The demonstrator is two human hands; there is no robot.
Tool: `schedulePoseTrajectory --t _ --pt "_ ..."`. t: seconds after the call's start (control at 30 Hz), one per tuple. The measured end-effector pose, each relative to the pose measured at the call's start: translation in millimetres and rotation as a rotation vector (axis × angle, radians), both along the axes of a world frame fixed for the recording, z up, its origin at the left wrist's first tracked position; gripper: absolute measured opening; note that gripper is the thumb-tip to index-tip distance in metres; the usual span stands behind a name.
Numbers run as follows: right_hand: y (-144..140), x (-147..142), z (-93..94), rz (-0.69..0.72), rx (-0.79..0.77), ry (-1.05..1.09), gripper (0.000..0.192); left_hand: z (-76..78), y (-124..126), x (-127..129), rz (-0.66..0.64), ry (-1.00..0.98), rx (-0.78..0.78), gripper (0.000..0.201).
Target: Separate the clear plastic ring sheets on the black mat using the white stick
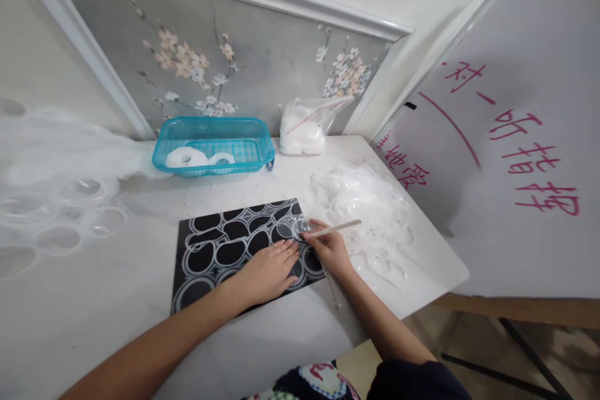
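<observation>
A black board (220, 250) lies on the white table, covered by a clear film sheet cut with round rings. My left hand (267, 272) rests flat on it, fingers together, pressing the sheet down. My right hand (330, 247) grips a thin pale stick (337, 228) like a pen, its tip touching a small clear ring (295, 228) at the board's right edge.
A turquoise basket (213, 145) with white rings stands at the back. Beside it sits a clear bag (304, 128) of white pieces. A heap of clear film scraps (365, 206) lies right of the board. More ringed film covers the left (60, 212). A whiteboard (515, 156) with red writing leans at the right.
</observation>
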State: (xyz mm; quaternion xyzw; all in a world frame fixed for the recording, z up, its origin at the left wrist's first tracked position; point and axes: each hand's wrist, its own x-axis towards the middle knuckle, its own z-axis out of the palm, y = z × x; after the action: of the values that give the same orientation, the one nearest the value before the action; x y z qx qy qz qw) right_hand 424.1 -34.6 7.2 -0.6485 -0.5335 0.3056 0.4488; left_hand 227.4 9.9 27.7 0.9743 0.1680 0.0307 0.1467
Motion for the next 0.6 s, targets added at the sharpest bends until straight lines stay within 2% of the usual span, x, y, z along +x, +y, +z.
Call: schedulePoseTrajectory --t 0.27,0.4,0.5,0.57,0.6 --pt "1.5 2.0 1.8 0.004 0.021 -0.045 0.020 -4.4 1.2 -1.3 -0.009 -0.024 -0.021 0.047" --pt "-6.8 -0.1 -3.7 0.032 0.135 -0.312 0.018 -1.8 1.8 -0.8 -0.015 -0.012 -0.029 0.047" --pt "-13.5 -2.8 -10.0 0.178 0.258 -0.570 0.019 2.6 2.0 0.5 -0.021 0.025 -0.033 0.048" --pt "-10.8 1.5 -9.5 0.267 0.285 -0.670 0.024 4.3 2.1 1.4 -0.024 0.049 -0.027 0.049" --pt "-6.3 7.3 -6.5 0.228 0.295 -0.690 0.023 4.7 2.1 1.7 -0.027 0.055 -0.024 0.049"
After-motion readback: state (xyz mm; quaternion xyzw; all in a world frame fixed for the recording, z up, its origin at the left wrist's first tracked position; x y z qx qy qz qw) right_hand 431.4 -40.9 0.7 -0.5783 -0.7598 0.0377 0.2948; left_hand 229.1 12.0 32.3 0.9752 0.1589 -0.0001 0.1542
